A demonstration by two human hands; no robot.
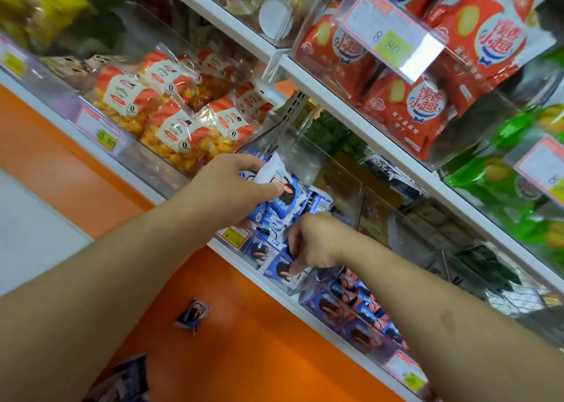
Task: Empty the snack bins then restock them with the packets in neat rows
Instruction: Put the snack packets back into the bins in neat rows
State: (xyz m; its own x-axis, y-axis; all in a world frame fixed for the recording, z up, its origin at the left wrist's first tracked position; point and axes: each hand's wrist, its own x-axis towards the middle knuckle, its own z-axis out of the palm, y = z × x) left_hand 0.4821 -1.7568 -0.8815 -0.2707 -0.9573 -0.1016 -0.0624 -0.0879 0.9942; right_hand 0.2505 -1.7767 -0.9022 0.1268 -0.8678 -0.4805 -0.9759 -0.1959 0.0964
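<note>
Clear plastic walled the snack bin [308,169] where both my hands were working, on the lower shelf just above the orange panel [244,340]. My left hand [235,185] was curled round a bunch of blue-and-white packets [274,197], thumb pressed on the top one; I counted about 5 in that clutch, though they overlapped and my fingers hid some, so the count was rough. My right hand [314,239] reached down inside the front of the bin, its fingertips pinching the top of 1 packet [283,269] standing against the front wall; at least 2 more stood beside it there. 1 loose packet [193,313] lay below in front of the orange panel, and a dark blurred heap [122,380] at the bottom edge was cut off, too smeared to count. The neighbouring bin [360,319] to the right held blue packets with orange print, partly behind my right forearm. To the left, 5 or 6 bags of yellow snacks [171,117] sat in a bin with a tag reading 20.80 [105,140]. On the shelf above, red bags [406,102] filled a bin tagged 8.80 [390,43], about 5 of them visible, and green bags [500,169] at the far right ran out of view.
</note>
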